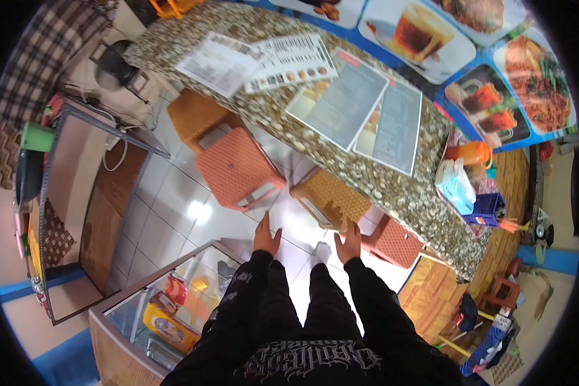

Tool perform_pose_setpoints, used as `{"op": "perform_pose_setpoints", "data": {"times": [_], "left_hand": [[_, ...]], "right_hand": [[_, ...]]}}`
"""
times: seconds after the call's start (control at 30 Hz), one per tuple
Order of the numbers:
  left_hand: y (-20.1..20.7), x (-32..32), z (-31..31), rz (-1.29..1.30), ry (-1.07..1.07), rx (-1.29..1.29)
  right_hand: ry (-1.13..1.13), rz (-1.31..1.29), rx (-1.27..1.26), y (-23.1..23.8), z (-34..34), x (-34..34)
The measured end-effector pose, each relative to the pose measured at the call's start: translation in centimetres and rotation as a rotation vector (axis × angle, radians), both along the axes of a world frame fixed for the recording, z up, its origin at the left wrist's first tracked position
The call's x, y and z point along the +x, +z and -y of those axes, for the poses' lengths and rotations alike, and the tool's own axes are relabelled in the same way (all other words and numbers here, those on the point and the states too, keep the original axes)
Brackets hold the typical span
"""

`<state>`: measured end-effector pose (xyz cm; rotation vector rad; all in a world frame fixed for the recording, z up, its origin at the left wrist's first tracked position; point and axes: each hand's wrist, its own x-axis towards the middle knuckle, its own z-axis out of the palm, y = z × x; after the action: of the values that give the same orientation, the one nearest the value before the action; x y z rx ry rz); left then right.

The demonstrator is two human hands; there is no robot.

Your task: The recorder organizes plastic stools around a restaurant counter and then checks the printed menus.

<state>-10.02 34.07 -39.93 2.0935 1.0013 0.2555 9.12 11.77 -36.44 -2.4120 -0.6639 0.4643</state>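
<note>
My left hand (267, 238) hangs in the air with its fingers stretched and thumb apart, holding nothing. It is nearest to an orange-red plastic stool (235, 166) with a woven-pattern seat. My right hand (348, 244) is likewise empty, fingers extended, close to the front edge of a tan plastic stool (336, 195); whether it touches the stool I cannot tell. A brown stool (199, 116) and a red stool (392, 242) flank these two along the counter. On the pebble-patterned counter (270, 122) lie several printed menu sheets (341, 96), some overlapping.
To my left stands a glass display case (167, 302) with packets inside, and beyond it a large framed mirror (77, 212). Tissues (455, 186), an orange jug (469, 153) and a blue basket (486, 209) sit at the counter's right end. A food-picture banner (424, 32) runs behind.
</note>
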Motion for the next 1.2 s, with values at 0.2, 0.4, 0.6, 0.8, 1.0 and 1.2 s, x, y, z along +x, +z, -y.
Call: {"op": "perform_pose_setpoints", "data": {"times": [0.2, 0.4, 0.6, 0.8, 1.0, 1.2], "left_hand": [[9.3, -9.4, -4.4, -0.129, 0.145, 0.153], [13.5, -11.4, -7.0, 0.020, 0.209, 0.198], [22.5, -6.9, -11.2, 0.264, 0.158, 0.297], [36.2, -4.6, -14.2, 0.332, 0.063, 0.352], [43.0, -4.9, -15.4, 0.219, -0.025, 0.376], [46.1, -4.8, -17.2, 0.055, -0.079, 0.412]], "right_hand": [[0.228, 0.065, 0.026, 12.0, -3.3, -4.8], [0.450, 0.108, 0.038, 18.3, -6.6, -6.2], [0.536, 0.140, 0.167, 29.4, -12.5, -7.4], [0.623, 0.212, 0.274, 38.5, -17.9, -7.8], [0.581, 0.218, 0.369, 41.7, -20.3, -4.3], [0.561, 0.224, 0.372, 41.7, -22.8, -1.9]]}}
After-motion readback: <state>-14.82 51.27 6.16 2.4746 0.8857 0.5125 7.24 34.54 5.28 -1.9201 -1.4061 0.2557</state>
